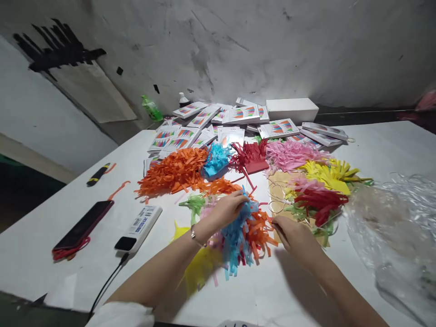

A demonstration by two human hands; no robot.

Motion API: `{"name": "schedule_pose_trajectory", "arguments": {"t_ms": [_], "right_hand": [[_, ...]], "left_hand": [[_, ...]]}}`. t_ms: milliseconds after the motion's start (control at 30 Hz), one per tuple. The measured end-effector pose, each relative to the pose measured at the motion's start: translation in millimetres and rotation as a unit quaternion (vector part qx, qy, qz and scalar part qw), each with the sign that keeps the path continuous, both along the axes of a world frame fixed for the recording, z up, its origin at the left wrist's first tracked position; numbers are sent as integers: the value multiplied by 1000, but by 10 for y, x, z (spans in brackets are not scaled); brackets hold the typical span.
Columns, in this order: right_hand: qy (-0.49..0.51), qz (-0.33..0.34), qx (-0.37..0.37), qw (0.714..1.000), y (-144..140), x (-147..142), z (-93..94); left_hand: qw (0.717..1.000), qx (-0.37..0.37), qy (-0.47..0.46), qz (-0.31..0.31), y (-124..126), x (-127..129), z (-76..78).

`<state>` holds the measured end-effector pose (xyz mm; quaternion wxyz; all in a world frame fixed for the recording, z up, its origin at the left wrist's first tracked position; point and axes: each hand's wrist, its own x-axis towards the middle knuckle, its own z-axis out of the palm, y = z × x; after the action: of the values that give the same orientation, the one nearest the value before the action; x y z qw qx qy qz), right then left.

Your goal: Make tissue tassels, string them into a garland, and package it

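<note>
My left hand [233, 205], a bracelet on its wrist, is closed on the top of a blue tissue-paper tassel [235, 236]. The blue strips hang down over the table, partly hidden by my wrist. Behind and beside them lies an orange tassel [260, 229]. My right hand [294, 231] is closed near the orange strips' right edge; what its fingers pinch is too small to tell. Close by are thin white string loops [277, 202] on a brown card [276, 181]. Under my left forearm are yellow tissue strips [200, 268], and a green tassel [194, 203] sits just beyond it.
Orange fringe [173, 172], a blue bundle [218, 159], red [250, 156], pink [289, 154] and yellow fringe [329, 175] line the middle. Printed flat boxes [240, 115] pile behind. Clear plastic [391, 227] lies right; a phone [83, 225] and corded white device [139, 229] left.
</note>
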<state>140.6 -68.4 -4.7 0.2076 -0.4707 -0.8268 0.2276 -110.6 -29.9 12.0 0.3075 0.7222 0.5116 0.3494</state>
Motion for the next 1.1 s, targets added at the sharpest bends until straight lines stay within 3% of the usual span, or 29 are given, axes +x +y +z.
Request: {"name": "schedule_pose_trajectory", "arguments": {"t_ms": [100,167,233,333,433,533,633,767,833,900,1000,1100], "right_hand": [[36,-34,-13,999,7,79,-12],[66,-51,-20,996,11,111,-18],[94,-61,-25,993,8,107,-13],[130,-58,-36,989,-31,37,35],[196,-31,-74,977,-107,-90,124],[283,22,-118,952,-183,-254,227],[365,73,-180,910,-232,-435,311],[438,138,-304,835,-292,-633,332],[421,149,-296,844,-340,-693,301],[375,146,-266,876,-403,-733,257],[335,156,-243,897,-510,-776,211],[368,181,-244,879,-553,-802,217]], "left_hand": [[997,38,-61,14,-197,-145,68],[984,49,-163,45,-361,-278,85],[948,15,-310,74,-528,-377,79],[864,-90,-485,99,-745,-418,69],[798,-164,-570,104,-889,-367,70],[771,-192,-599,98,-988,-286,29],[788,-192,-578,94,-1083,-214,-83],[891,-178,-418,30,-1231,-215,-203],[942,-149,-300,9,-1322,-264,-187],[983,-78,-160,46,-1416,-305,-124],[992,37,39,114,-1509,-282,-17],[996,42,73,31,-1509,-204,27]]}}
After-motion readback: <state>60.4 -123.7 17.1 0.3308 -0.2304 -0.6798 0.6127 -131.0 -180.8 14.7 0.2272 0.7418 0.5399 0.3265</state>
